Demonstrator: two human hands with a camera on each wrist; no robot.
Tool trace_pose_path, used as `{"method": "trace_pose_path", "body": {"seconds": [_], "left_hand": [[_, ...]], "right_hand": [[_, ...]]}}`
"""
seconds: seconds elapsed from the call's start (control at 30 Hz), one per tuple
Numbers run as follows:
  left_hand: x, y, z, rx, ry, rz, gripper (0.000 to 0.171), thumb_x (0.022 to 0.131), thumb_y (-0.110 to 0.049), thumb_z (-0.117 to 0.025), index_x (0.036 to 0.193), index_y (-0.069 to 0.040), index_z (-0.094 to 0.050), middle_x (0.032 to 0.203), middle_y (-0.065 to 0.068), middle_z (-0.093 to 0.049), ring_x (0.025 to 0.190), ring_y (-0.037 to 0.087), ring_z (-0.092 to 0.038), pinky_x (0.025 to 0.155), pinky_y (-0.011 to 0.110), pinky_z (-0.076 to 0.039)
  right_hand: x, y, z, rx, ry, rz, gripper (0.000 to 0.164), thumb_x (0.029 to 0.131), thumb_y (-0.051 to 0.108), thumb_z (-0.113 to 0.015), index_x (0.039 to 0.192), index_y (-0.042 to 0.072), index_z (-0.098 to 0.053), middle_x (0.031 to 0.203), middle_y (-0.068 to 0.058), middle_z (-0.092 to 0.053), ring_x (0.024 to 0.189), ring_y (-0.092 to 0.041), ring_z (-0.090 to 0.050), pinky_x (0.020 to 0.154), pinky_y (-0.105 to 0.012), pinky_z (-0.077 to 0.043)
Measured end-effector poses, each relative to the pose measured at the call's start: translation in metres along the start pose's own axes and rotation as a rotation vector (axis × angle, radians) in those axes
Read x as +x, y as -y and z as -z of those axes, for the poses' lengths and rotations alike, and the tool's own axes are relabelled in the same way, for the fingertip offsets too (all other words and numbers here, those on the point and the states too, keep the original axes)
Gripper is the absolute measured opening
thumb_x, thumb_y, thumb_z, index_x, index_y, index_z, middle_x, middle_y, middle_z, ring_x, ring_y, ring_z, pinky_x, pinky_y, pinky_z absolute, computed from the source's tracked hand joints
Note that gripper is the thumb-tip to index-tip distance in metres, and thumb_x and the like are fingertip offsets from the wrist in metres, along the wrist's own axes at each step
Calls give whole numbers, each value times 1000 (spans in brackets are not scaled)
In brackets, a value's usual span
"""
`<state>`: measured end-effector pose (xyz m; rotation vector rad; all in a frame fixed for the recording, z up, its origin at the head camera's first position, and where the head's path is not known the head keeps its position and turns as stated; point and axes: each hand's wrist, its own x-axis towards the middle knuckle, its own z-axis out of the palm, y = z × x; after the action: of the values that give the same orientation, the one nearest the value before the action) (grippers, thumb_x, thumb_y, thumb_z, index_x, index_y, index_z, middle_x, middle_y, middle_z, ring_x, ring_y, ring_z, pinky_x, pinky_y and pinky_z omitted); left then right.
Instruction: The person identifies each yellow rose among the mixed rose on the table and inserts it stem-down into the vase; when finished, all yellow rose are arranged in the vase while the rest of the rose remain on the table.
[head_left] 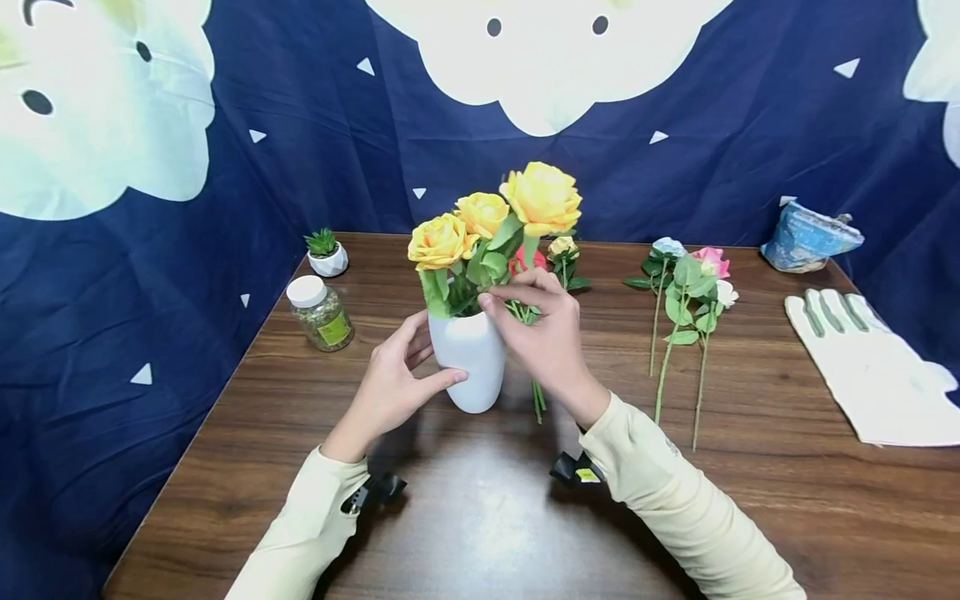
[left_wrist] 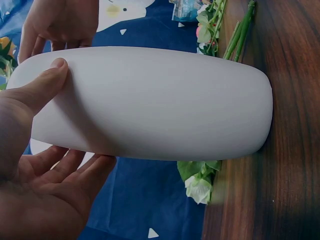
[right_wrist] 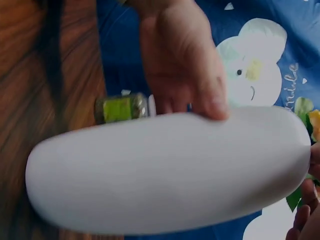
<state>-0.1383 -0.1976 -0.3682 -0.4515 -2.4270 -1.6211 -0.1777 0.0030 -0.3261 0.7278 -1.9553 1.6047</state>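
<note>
A white vase [head_left: 476,367] stands upright on the table, with several yellow roses [head_left: 441,242] rising from its mouth. My left hand [head_left: 393,379] grips the vase's left side; the left wrist view shows the thumb on one side of the vase [left_wrist: 160,105] and fingers round the other. At the rim, my right hand [head_left: 547,333] pinches among the green stems and leaves below the tallest yellow rose [head_left: 542,198]. Its exact grip is partly hidden; only some fingertips [right_wrist: 302,217] show past the vase's mouth in the right wrist view.
Behind the vase lie a red rose [head_left: 528,260] and a small yellow rose [head_left: 562,247]. To the right are a pink rose [head_left: 711,262], blue rose [head_left: 669,247], white gloves [head_left: 877,375] and a blue bag [head_left: 810,239]. A lidded jar [head_left: 321,313] and potted succulent [head_left: 327,254] stand left.
</note>
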Motion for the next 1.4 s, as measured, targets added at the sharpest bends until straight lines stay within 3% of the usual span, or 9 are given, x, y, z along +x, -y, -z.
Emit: {"method": "trace_pose_path", "body": {"seconds": [0.1,0.23,0.37,0.53,0.67,0.9,1.13,1.4], "left_hand": [[0,-1,1,4,0,0,80,82,-1,-87,150,2,-46,140,22,-61,128,33,-62,107,37,-53],[1,-1,1,5,0,3,80,82,-1,-87,150,1,-46,141,22,-60,129,34,-62,107,38,-53],[2,-2,2,9,-5,5,80,81,-1,-88,149,1,-46,141,22,-60,128,34,-62,107,38,-53],[1,-1,2,18,-1,8,79,81,-2,-87,149,1,-46,141,22,-60,129,34,-62,107,39,-53],[0,-1,1,8,2,14,80,81,-1,-87,150,0,-46,142,21,-60,129,33,-62,107,37,-53],[0,2,-1,-3,-2,1,79,81,1,-87,149,1,-47,142,22,-60,128,35,-62,108,39,-53],[0,1,0,-3,4,7,80,81,0,-87,150,0,-46,143,21,-59,129,34,-62,108,38,-53],[0,0,0,-4,5,8,80,81,0,-87,150,0,-46,143,21,-59,129,33,-62,108,37,-52]], "right_hand": [[0,-1,-1,76,3,-69,11,83,-5,-80,92,-9,-78,85,-18,-66,81,-24,-54,73,-30,-48],[-4,-4,5,182,-20,-158,12,81,-9,-78,91,-11,-71,84,-2,-66,76,-13,-48,67,-23,-42],[-4,-15,23,270,-88,-213,7,85,-12,-70,92,-10,-71,83,11,-67,76,-8,-57,70,-18,-49],[9,-37,58,340,-283,-307,29,91,-12,-61,85,12,-75,75,6,-69,68,-6,-59,64,-18,-51],[19,-52,83,373,-350,-391,29,97,-8,-55,85,11,-74,71,2,-69,62,-6,-62,60,-18,-54],[20,-65,102,375,-244,-527,35,103,0,-47,87,18,-73,74,4,-73,64,-7,-68,61,-19,-58],[22,-76,107,282,-85,-639,21,108,11,-46,105,8,-67,80,9,-75,71,-5,-70,66,-19,-59],[28,-95,112,248,26,-778,25,109,19,-42,110,4,-62,81,9,-74,74,-5,-72,68,-18,-61]]}}
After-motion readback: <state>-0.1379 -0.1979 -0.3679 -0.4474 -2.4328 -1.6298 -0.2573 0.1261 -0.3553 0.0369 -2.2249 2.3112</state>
